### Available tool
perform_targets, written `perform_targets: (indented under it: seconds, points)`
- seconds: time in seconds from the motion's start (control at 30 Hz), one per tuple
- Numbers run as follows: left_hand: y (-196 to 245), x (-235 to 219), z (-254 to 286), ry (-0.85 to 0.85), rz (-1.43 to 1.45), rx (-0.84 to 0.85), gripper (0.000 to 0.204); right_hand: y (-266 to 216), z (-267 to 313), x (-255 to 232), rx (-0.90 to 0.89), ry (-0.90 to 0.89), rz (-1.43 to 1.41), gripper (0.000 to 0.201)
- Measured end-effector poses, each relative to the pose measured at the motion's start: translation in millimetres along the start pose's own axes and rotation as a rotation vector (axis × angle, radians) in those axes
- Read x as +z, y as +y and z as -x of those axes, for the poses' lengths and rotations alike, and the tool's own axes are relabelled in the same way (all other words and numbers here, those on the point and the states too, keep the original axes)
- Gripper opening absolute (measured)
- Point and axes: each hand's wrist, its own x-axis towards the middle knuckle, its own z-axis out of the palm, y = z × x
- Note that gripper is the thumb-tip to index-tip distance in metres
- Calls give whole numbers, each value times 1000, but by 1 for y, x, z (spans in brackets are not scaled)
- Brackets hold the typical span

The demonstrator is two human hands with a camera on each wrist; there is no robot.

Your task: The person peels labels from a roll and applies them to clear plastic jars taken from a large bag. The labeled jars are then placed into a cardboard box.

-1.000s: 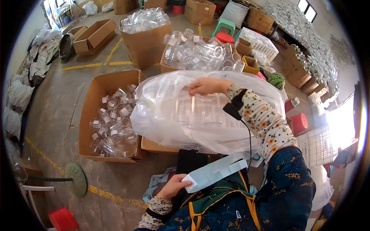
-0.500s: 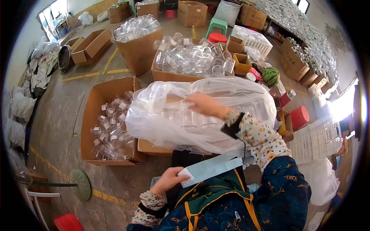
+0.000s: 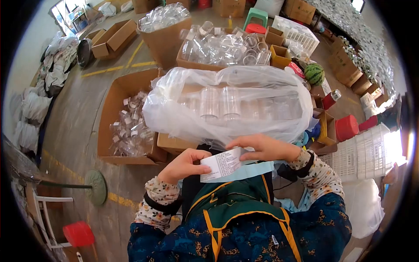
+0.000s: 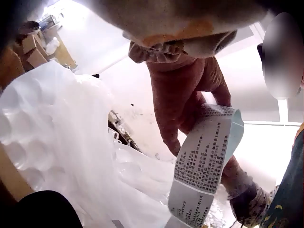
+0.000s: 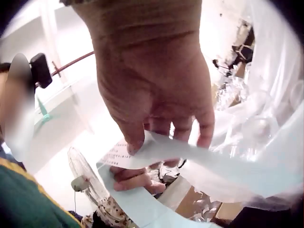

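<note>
Left hand (image 3: pixel 183 166): raised before the chest, fingers curled, pinching the label strip (image 3: pixel 222 164) at its left end.
Right hand (image 3: pixel 262 148): palm down, pinching the strip's top edge, apparently thumb beneath.
Strip: near, below the plastic bag (image 3: pixel 227 105).

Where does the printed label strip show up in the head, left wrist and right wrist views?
Head: label strip at centre, pinched between left hand and right hand.
Left wrist: lower right, curling down, print facing the camera.
Right wrist: across the middle, under the fingers.
Shared landmark: clear plastic bag.
</note>
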Motion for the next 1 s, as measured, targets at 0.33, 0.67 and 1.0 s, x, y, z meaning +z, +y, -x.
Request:
perform_targets:
  seconds: [0.33, 0.67, 1.0]
  points:
    - [3, 33, -12, -67, 173, -109, 31, -24, -7, 11, -344, 24, 95, 27]
    - [-53, -8, 1, 108, 450, -114, 36, 11, -17, 5, -409, 397, -568, 6]
    - [-86, -39, 30, 167, 457, -174, 27, 57, -90, -130, 110, 258, 538, 28]
